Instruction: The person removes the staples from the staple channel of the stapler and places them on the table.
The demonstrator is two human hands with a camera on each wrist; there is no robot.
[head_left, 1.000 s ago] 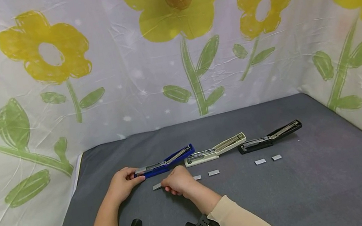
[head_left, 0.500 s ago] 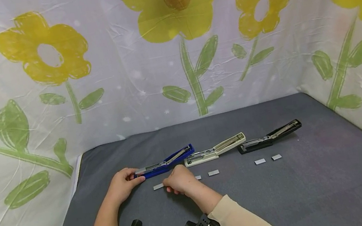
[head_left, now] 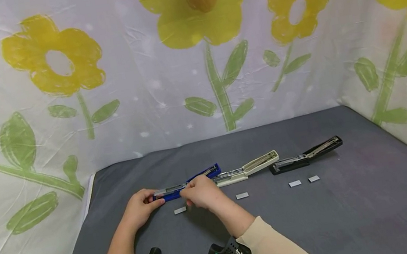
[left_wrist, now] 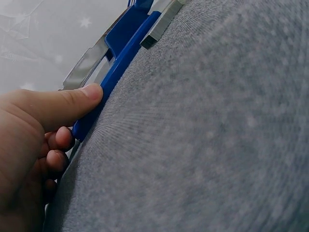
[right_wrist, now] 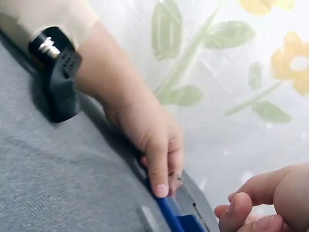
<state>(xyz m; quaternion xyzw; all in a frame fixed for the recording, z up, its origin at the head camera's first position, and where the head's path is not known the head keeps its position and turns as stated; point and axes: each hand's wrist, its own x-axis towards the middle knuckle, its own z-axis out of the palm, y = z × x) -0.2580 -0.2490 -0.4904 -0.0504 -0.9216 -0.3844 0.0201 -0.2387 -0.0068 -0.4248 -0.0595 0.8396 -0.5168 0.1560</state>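
In the head view my left hand (head_left: pixel 136 208) grips the near left end of a blue stapler (head_left: pixel 171 196), whose top is swung up to the right. The left wrist view shows the thumb pressed on the blue base (left_wrist: pixel 130 53), fingers curled beneath. My right hand (head_left: pixel 203 193) hovers with bent fingers at the stapler's front edge, overlapping its middle. In the right wrist view its fingers (right_wrist: pixel 236 210) are curled; I cannot tell whether something is pinched between them. A grey strip of staples (head_left: pixel 180 210) lies just left of and below those fingers.
To the right stand a cream stapler (head_left: pixel 261 162) and a black stapler (head_left: pixel 324 147), both with tops swung up. Other staple strips lie in front: one strip (head_left: pixel 242 195) near the cream stapler, two near the black one (head_left: pixel 294 183). A flowered cloth backs the table.
My right hand has risen from beside the staple strip to the blue stapler's edge. More of that strip now shows; another strip is now hidden from view. The left hand keeps its grip.
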